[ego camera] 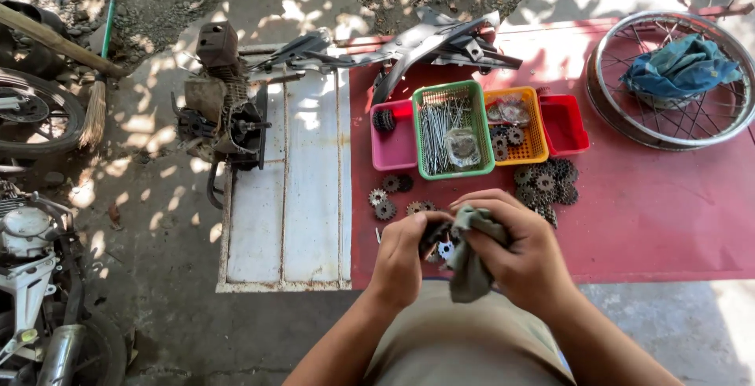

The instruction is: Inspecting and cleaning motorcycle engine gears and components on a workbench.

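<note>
1. Head view, looking down at my two hands over the near edge of the red mat (653, 221).
2. Left hand (403, 260): fingers curled shut around a small dark metal part (437, 238), probably a gear, though my fingers and the cloth hide most of it.
3. Right hand (519, 256): fingers and thumb pressed together on a grey-green rag (470, 264), pinching it against the part. The loose end of the rag hangs below my fingers.
4. Just beyond my left fingertips: a few small loose gears (387, 197) lying on the mat, apart from one another.
5. Beyond my right fingertips: a larger heap of dark gears (546, 183), touching and overlapping.
6. Farther out from my fingers, a row of baskets side by side: pink tray (393, 150) with one dark piece; green basket (454, 130) with thin metal rods and a clear bag; yellow basket (515, 126) with more gears and bags; red tray (563, 125), seemingly bare.
7. Far right of my fingers: spoked wheel rim (668, 79) with a blue cloth in it.
8. Far left: engine block (224, 110) on a white panel.
9. Progress, as I judge it: one part is under the rag now; the heap and the loose gears look dark and are not in the baskets, so most of the wiping seems left.
</note>
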